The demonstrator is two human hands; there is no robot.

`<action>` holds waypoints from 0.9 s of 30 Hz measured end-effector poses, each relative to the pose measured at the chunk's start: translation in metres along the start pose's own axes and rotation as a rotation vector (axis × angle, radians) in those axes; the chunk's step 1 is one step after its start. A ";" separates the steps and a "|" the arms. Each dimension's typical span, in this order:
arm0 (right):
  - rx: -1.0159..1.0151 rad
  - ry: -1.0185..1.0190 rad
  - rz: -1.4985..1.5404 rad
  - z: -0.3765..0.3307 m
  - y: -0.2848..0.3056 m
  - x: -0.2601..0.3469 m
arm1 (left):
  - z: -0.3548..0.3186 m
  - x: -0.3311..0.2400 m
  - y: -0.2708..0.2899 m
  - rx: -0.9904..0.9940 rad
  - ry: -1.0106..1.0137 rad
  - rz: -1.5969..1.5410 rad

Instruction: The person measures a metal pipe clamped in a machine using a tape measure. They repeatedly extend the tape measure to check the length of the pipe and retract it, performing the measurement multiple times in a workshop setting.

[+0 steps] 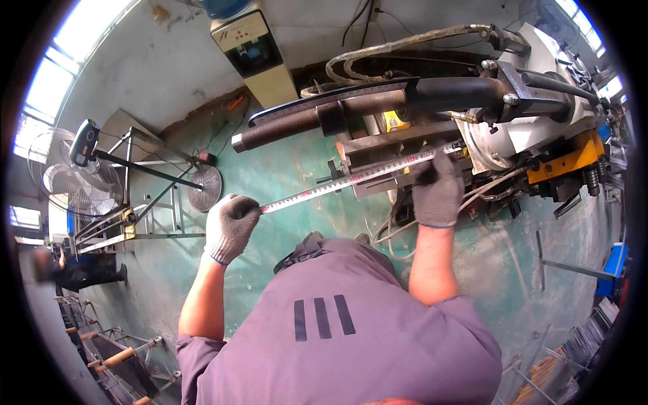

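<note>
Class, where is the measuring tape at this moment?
In the head view, the measuring tape slants across the middle, rising rightward from the left grip to the right grip, its right portion overlapping the machine's steel parts.

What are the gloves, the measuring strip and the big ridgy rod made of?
Gloves: probably knitted fabric, dull and greyish, because the cuffs look ribbed.
Measuring strip: perhaps thin metal with a pale printed coating, since it runs so straight, though plastic is possible.
Ridgy rod: likely bare metal, brownish with a slight shine along its fine ridges.
</note>
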State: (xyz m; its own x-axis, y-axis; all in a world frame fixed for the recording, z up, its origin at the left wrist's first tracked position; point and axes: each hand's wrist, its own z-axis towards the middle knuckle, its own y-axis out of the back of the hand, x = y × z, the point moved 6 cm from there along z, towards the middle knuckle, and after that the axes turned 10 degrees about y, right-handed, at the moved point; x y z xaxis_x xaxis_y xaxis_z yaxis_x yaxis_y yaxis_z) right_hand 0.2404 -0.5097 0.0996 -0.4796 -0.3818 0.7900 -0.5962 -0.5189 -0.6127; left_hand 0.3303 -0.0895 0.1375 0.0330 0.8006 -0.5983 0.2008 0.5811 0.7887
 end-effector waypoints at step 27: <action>0.257 -0.239 -0.200 -0.024 -0.100 -0.030 | -0.019 0.015 0.131 -0.456 -0.177 0.080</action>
State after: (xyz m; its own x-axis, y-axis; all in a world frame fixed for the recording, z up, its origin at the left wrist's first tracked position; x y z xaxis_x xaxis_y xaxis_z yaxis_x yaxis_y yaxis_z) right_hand 0.2986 -0.4279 0.1367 -0.1893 -0.4055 0.8943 -0.4674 -0.7638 -0.4452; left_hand 0.3383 0.0015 0.2340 0.2042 0.8313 -0.5169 -0.2564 0.5550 0.7913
